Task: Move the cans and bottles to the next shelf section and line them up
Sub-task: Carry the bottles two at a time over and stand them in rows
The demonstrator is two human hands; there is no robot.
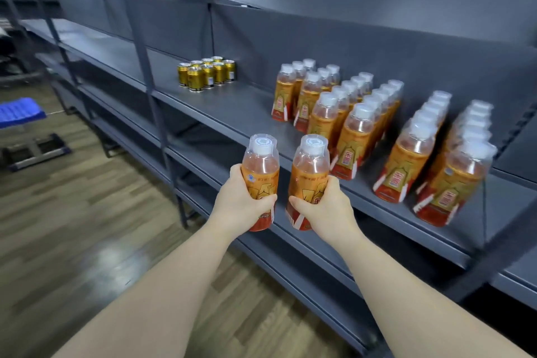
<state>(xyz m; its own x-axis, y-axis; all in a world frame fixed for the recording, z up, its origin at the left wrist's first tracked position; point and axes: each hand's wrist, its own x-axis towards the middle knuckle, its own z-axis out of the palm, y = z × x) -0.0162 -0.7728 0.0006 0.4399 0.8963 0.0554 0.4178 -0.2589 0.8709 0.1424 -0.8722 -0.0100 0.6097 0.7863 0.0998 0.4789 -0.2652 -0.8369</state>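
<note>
My left hand [238, 200] grips an orange bottle with a white cap [261, 166] around its middle. My right hand [325, 206] grips a second, matching bottle [309, 171]. Both bottles are upright, side by side in the air in front of the shelf's front edge. On the grey shelf [241, 107] stand several rows of the same bottles [357, 122], running from front to back on the right. A small cluster of gold cans [207, 73] stands farther left on the same shelf, near the back.
A vertical shelf post [151, 78] divides this section from the one on the left. Lower shelves [203, 171] run beneath. A blue seat or stool [20, 110] stands on the wooden floor at far left.
</note>
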